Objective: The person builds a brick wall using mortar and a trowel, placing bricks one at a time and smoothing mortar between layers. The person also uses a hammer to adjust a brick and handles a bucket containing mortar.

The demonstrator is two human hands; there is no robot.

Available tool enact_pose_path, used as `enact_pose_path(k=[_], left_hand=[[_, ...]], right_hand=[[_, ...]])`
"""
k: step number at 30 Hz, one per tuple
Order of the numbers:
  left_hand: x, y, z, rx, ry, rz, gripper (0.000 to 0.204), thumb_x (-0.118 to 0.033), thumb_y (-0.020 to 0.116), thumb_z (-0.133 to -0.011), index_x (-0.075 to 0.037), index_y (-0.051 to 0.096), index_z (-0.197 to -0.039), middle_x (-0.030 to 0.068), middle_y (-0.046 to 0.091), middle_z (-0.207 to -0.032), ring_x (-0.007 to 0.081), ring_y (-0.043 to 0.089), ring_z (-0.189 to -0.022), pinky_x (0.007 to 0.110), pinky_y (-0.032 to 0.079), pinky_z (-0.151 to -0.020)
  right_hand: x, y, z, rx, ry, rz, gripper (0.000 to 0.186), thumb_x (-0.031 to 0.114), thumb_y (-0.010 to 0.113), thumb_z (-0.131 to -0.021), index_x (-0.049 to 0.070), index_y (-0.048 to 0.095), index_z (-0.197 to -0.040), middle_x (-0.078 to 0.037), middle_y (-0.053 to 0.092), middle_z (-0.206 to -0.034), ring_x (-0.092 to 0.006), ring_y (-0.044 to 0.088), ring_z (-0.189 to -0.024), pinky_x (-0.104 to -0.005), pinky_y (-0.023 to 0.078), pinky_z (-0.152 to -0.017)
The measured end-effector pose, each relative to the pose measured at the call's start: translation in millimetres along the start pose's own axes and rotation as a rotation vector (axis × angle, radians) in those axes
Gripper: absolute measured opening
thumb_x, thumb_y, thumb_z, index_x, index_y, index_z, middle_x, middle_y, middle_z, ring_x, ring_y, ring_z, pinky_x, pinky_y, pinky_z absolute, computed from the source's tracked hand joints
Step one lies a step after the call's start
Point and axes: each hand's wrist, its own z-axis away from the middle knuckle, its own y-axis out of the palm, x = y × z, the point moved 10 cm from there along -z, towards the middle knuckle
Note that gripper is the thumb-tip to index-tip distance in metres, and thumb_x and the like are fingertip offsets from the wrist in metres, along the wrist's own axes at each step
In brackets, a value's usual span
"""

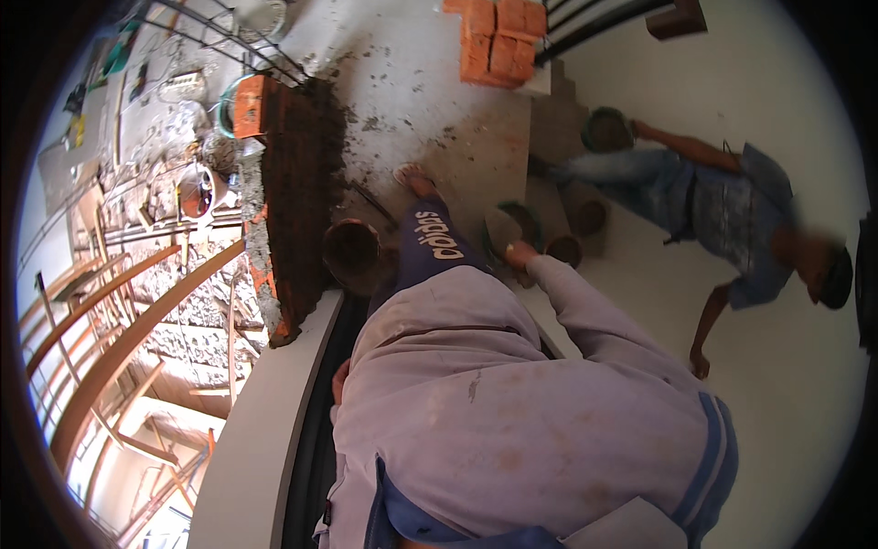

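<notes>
Head view: right arm reaches forward, elbow bent; right hand (521, 256) grips the near rim of the green-rimmed bucket (533, 216), ahead and right of the leg. Can't tell if the bucket rests on anything. Left hand (340, 380) low by the left hip, mostly behind the sweatshirt (448, 403); finger state can't be told. Dark bucket (352, 249) near left leg, beside brick wall (306, 174). Co-worker (732, 201) at right holds another bucket (607, 130).

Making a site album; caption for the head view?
Right hand on a bucket, a co-worker holding another bucket, orange bricks stacked beyond.
</notes>
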Motion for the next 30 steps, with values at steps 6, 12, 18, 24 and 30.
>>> enact_pose_path(k=[6,12,18,24,30], left_hand=[[-104.7,-32.3,-22.9,-0.041,0.111,-0.181,0.044,-0.02,0.062,-0.09,0.004,0.056,-0.126,0.008,0.068,-0.084,0.0136,0.063,-0.078,0.026,0.05,-0.074],[-149.6,-54.8,-53.6,-0.213,0.353,-0.264,0.044,-0.023,0.069,-0.084,-0.002,0.061,-0.122,0.0081,0.068,-0.081,0.0169,0.064,-0.075,0.031,0.051,-0.074],[-119.3,-4.2,-46.2,-0.186,0.224,-0.206,0.046,-0.025,0.072,-0.08,-0.005,0.063,-0.121,0.0087,0.068,-0.079,0.0191,0.064,-0.073,0.033,0.051,-0.073],[-42.9,37.1,-36.1,-0.213,0.052,-0.166,0.053,-0.027,0.077,-0.075,-0.007,0.063,-0.123,0.0083,0.069,-0.083,0.0206,0.066,-0.078,0.035,0.052,-0.075],[25.3,68.0,-29.8,-0.173,-0.084,-0.076,0.055,-0.029,0.078,-0.074,-0.009,0.063,-0.123,0.0096,0.071,-0.092,0.0213,0.068,-0.086,0.034,0.052,-0.083]], right_hand=[[-109.5,156.0,88.3,0.259,0.186,-0.097,0.04,0.028,0.057,-0.081,0.0,0.062,-0.109,-0.024,0.064,-0.108,-0.0378,0.064,-0.096,-0.043,0.051,-0.083],[11.7,99.5,12.4,0.205,-0.075,0.024,0.045,0.033,0.054,-0.086,-0.001,0.06,-0.115,-0.024,0.062,-0.116,-0.0392,0.06,-0.106,-0.0445,0.048,-0.089],[155.2,-93.1,-14.0,-0.086,-0.196,-0.21,0.02,0.006,0.063,-0.08,0.0,0.062,-0.099,-0.02,0.065,-0.083,-0.0283,0.065,-0.065,-0.0408,0.051,-0.055],[313.4,-210.5,64.5,-0.085,-0.344,-0.394,0.036,0.003,0.063,-0.081,0.008,0.044,-0.111,-0.008,0.053,-0.063,-0.0185,0.051,-0.045,-0.0366,0.044,-0.038],[356.9,-142.0,96.7,0.12,-0.388,-0.455,0.024,0.006,0.061,-0.081,0.004,0.047,-0.102,-0.008,0.054,-0.066,-0.0185,0.052,-0.045,-0.0344,0.045,-0.038]])
